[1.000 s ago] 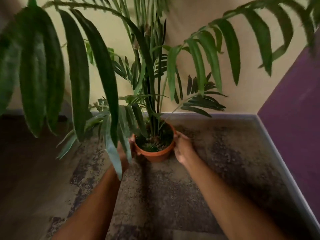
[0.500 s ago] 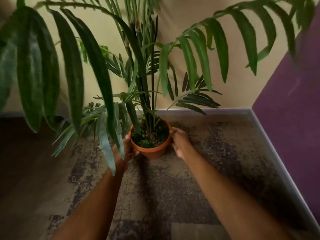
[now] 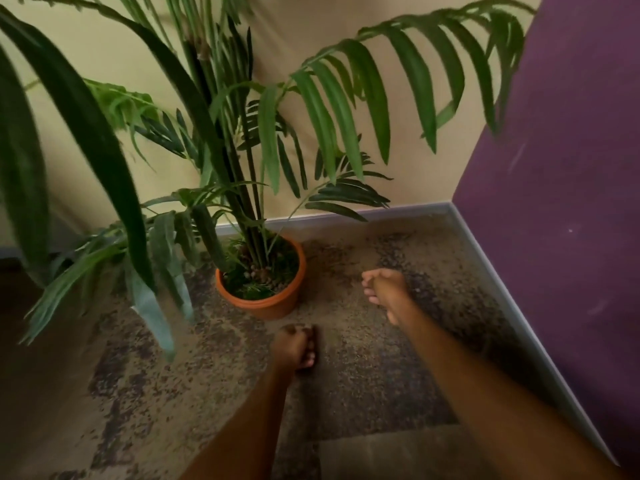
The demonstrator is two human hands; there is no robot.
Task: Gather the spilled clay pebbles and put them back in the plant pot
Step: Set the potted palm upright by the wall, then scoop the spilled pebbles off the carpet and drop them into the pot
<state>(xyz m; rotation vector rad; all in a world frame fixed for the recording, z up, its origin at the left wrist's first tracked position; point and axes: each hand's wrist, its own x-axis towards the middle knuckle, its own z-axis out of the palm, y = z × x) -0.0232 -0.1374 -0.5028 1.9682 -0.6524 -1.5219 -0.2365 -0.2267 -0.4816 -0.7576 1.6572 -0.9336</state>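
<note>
The terracotta plant pot (image 3: 266,306) stands upright on the carpet near the back wall, holding a tall palm (image 3: 242,188). A few brownish clay pebbles (image 3: 259,271) show on the soil at the stems' base. I cannot pick out loose pebbles against the speckled carpet. My left hand (image 3: 294,348) is curled into a fist just in front of the pot, apart from it. My right hand (image 3: 384,289) hovers to the right of the pot with its fingers curled in. Nothing shows inside either hand.
Long drooping fronds (image 3: 86,150) hang across the left half of the view and hide the floor there. A beige wall with a grey skirting board (image 3: 363,213) runs behind the pot. A purple wall (image 3: 554,202) closes the right side. Mottled brown carpet (image 3: 346,393) lies underneath.
Both hands have let go of the pot's sides and pulled back. The left one moved to the front of the pot, the right one out to its right. The pot stayed upright.
</note>
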